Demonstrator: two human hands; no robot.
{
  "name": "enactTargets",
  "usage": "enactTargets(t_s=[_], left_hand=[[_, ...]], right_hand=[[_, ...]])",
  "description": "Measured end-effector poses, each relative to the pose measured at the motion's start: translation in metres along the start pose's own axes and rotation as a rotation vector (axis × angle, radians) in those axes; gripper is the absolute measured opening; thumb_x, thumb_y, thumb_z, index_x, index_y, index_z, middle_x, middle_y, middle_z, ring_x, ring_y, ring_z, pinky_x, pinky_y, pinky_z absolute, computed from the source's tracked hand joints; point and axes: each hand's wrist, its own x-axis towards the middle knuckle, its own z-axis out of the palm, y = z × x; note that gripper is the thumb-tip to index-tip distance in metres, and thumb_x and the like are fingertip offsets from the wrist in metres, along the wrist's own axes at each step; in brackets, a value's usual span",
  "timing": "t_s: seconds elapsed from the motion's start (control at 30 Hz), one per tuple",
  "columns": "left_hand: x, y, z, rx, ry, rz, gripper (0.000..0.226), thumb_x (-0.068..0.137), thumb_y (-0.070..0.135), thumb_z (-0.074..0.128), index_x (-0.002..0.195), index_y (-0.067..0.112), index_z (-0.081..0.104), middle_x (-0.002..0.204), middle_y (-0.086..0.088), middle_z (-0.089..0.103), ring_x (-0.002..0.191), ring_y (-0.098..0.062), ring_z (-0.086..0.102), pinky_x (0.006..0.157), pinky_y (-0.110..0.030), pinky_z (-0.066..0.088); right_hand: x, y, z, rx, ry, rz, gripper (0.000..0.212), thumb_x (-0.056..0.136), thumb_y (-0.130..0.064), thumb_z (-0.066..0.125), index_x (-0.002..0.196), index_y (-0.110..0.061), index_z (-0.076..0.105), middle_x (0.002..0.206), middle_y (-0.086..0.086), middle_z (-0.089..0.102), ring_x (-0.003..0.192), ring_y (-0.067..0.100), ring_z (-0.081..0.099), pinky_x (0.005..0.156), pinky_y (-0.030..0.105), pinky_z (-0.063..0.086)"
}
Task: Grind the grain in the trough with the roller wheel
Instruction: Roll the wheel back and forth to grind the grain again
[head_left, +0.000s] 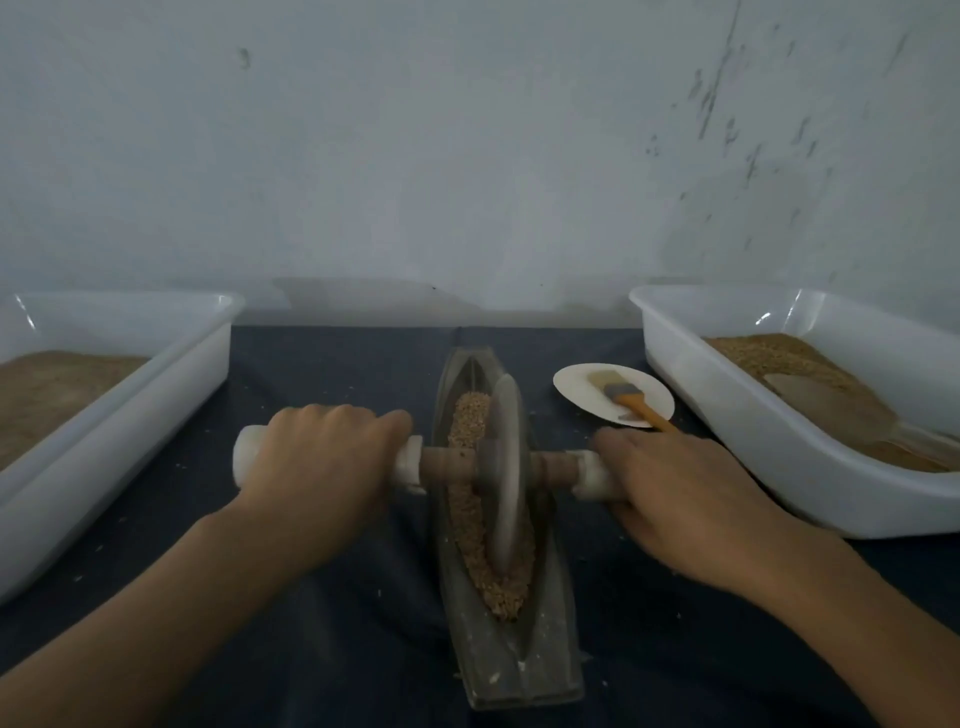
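The single head-worn camera is looking forward and down, close over the table (322, 364), with the wall (467, 156) rising at 12 o'clock.

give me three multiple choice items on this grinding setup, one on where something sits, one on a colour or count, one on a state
1. Where does the brush lie?
A. in the left tub
B. on the round white plate
C. in the trough

2. How many white tubs stand on the table?
A. one
B. two
C. three

3. How does the roller wheel stand?
A. upright in the trough, a hand on each handle end
B. flat on the cloth, untouched
C. lifted clear, in one hand

Key:
1 B: the brush rests on the plate, right of the trough.
2 B: the left tub and the right tub flank the trough.
3 A: the left hand and the right hand each grip a handle end, and the wheel sits in the grain.
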Motion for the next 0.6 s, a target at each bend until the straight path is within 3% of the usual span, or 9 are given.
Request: enactTargets(t_s=[0.13, 0.2, 0.27, 0.33, 0.43, 0.6], left_hand=[[-0.003, 0.005, -0.005, -0.012, -0.039, -0.011, 0.033, 0.077, 0.041, 0.062, 0.075, 0.034, 0.029, 0.063, 0.012, 0.041, 0.057, -0.011, 0.041, 0.054, -0.029, 0.027], [0.010, 0.005, 0.002, -0.073, -0.085, -0.066, 0.024, 0.081, 0.039, 0.059, 0.079, 0.033, 0.036, 0.069, 0.011, 0.047, 0.063, -0.014, 0.047, 0.060, -0.030, 0.034], [0.026, 0.003, 0.013, -0.071, -0.071, -0.110, 0.020, 0.082, 0.036, 0.057, 0.080, 0.031, 0.039, 0.071, 0.009, 0.049, 0.065, -0.017, 0.048, 0.060, -0.031, 0.035], [0.045, 0.001, 0.024, -0.035, -0.023, -0.124, 0.021, 0.083, 0.032, 0.058, 0.079, 0.030, 0.038, 0.073, 0.007, 0.053, 0.066, -0.020, 0.053, 0.058, -0.032, 0.034], [0.069, -0.001, 0.028, -0.016, -0.002, -0.120, 0.018, 0.082, 0.029, 0.061, 0.082, 0.027, 0.042, 0.079, 0.005, 0.058, 0.073, -0.021, 0.059, 0.060, -0.032, 0.035], [0.055, 0.003, 0.015, 0.002, -0.007, -0.069, 0.024, 0.082, 0.028, 0.059, 0.079, 0.028, 0.036, 0.070, 0.008, 0.046, 0.063, -0.019, 0.044, 0.057, -0.032, 0.032]], right_hand=[[-0.009, -0.010, -0.002, -0.034, 0.031, 0.072, 0.036, 0.082, -0.046, 0.062, 0.090, -0.038, 0.028, 0.077, -0.013, 0.041, 0.059, 0.003, 0.035, 0.048, 0.019, 0.019], [0.010, -0.011, 0.005, -0.107, 0.092, 0.118, 0.032, 0.079, -0.049, 0.064, 0.088, -0.036, 0.036, 0.071, -0.010, 0.043, 0.054, 0.005, 0.028, 0.045, 0.023, 0.016], [0.038, -0.005, 0.017, -0.125, 0.120, 0.141, 0.025, 0.080, -0.049, 0.062, 0.087, -0.032, 0.046, 0.072, -0.007, 0.050, 0.056, 0.011, 0.036, 0.048, 0.027, 0.019], [0.067, 0.006, 0.032, -0.116, 0.146, 0.147, 0.029, 0.081, -0.047, 0.060, 0.074, -0.028, 0.040, 0.071, -0.005, 0.055, 0.060, 0.017, 0.047, 0.055, 0.028, 0.025], [0.093, 0.016, 0.044, -0.066, 0.163, 0.182, 0.037, 0.080, -0.047, 0.056, 0.064, -0.028, 0.029, 0.068, -0.005, 0.053, 0.059, 0.018, 0.049, 0.052, 0.028, 0.032], [0.061, 0.010, 0.041, -0.001, 0.132, 0.157, 0.018, 0.083, -0.048, 0.057, 0.083, -0.032, 0.049, 0.078, -0.004, 0.056, 0.066, 0.016, 0.047, 0.054, 0.030, 0.035]])
